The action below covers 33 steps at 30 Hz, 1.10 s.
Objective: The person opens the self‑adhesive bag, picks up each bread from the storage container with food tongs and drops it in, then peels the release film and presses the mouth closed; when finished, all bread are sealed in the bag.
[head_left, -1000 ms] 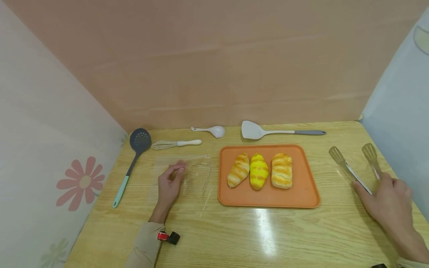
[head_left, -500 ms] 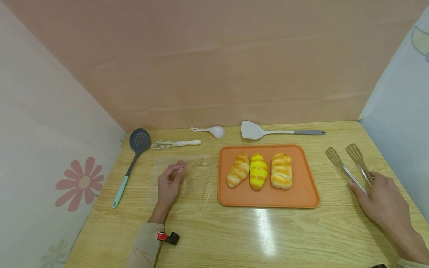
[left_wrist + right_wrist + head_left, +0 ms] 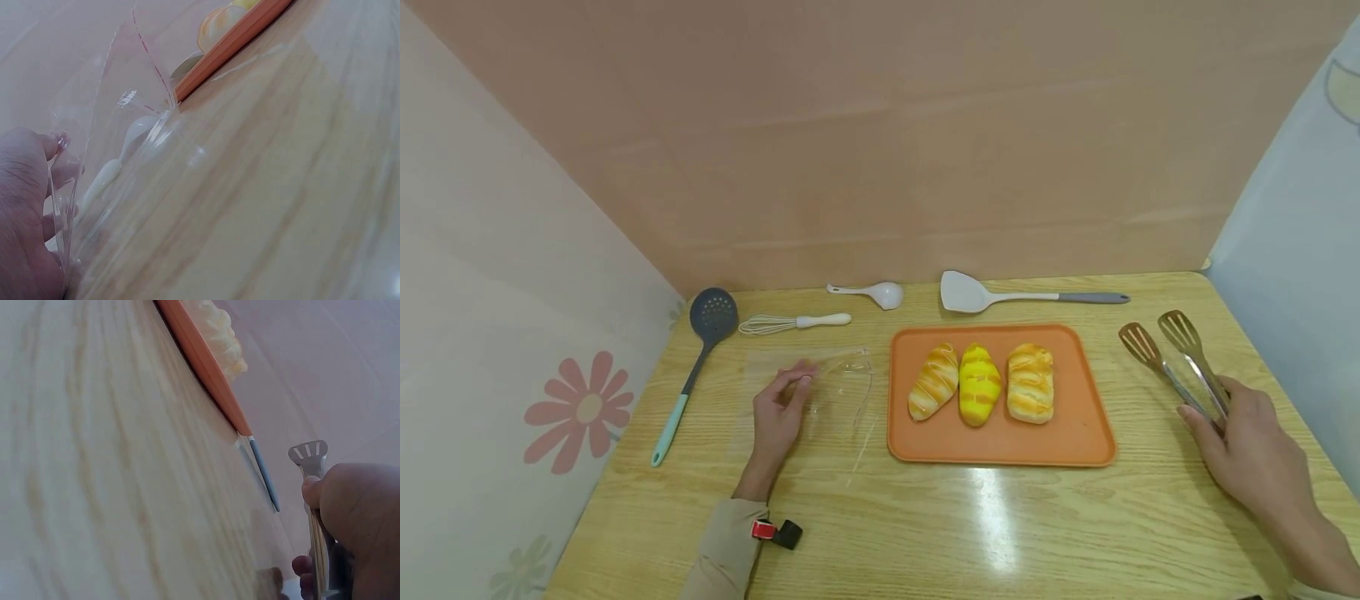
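Note:
My left hand [image 3: 780,410] pinches the edge of a clear plastic bag [image 3: 842,392], whose mouth stands partly open toward the tray. In the left wrist view the film of the bag [image 3: 119,144] rises between thumb and fingers. On the right, my right hand [image 3: 1255,442] grips metal tongs [image 3: 1183,367] with slotted ends, the two arms a little apart and pointing away from me. Between the hands lies an orange tray [image 3: 1000,446] bearing a striped bread roll [image 3: 934,382], a yellow one [image 3: 979,385] and a squarer golden loaf [image 3: 1031,383].
Behind the tray lies a white spatula [image 3: 966,292] with a grey handle. Left of it are a white ladle [image 3: 883,294] and a small whisk [image 3: 790,322]. A dark skimmer [image 3: 713,315] with a mint handle lies far left. Walls border the table [image 3: 925,533] at the back and sides.
The right hand has shifted slightly left with the tongs, and their slotted ends have come closer together. My left hand and the bag have stayed put.

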Each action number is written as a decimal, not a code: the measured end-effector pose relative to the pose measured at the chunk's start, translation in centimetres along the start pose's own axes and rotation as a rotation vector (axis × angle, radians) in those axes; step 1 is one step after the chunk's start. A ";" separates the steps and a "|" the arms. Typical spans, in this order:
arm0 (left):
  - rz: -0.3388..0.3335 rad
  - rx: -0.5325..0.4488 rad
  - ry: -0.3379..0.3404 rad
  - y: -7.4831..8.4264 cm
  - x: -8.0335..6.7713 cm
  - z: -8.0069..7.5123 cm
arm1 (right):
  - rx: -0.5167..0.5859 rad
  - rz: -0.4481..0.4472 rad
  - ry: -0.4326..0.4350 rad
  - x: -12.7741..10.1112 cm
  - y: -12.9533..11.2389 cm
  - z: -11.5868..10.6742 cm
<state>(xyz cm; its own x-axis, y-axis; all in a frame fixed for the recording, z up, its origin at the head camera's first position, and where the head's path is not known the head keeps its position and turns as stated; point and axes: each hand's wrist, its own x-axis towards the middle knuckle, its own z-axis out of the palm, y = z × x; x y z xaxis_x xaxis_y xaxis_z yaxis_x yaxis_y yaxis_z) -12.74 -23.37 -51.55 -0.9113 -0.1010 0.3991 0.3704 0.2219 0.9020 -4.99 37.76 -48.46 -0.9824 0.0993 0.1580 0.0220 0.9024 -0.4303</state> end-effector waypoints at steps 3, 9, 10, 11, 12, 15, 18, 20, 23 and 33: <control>0.006 0.003 -0.002 0.0 0.0 0.0 | 0.012 -0.032 0.013 -0.3 -0.9 -0.1; 0.020 -0.012 0.006 -0.1 0.1 0.0 | 0.034 -0.093 0.055 -1.0 -3.0 -0.7; 0.022 -0.014 0.006 -0.1 0.1 0.0 | 0.035 -0.106 0.061 -1.1 -3.3 -0.8; 0.024 -0.014 0.005 -0.1 0.1 -0.1 | 0.036 -0.119 0.068 -1.2 -3.6 -0.9; 0.026 -0.015 0.005 -0.1 0.1 -0.1 | 0.034 -0.128 0.068 -1.4 -4.0 -0.9; 0.026 -0.016 0.000 -0.1 0.0 -0.1 | 0.020 -0.167 0.078 -1.7 -5.0 -1.2; 0.021 -0.019 -0.001 0.0 0.0 -0.1 | 0.011 -0.207 0.093 -2.1 -6.0 -1.4; 0.015 -0.020 -0.001 0.0 0.0 -0.1 | 0.003 -0.230 0.102 -2.4 -6.6 -1.5; 0.008 -0.024 0.002 0.1 0.0 0.0 | -0.007 -0.258 0.097 -2.9 -7.6 -1.3; 0.009 -0.023 0.004 0.0 0.0 0.0 | -0.061 -0.325 -0.014 -3.9 -9.4 -0.8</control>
<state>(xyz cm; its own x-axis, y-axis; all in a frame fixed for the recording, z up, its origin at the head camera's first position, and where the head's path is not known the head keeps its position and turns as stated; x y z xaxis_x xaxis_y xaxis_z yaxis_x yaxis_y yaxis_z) -12.71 -23.38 -51.53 -0.9072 -0.1032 0.4078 0.3826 0.2003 0.9019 -1.24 29.28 -44.30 -0.9421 -0.2037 0.2663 -0.2828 0.9094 -0.3049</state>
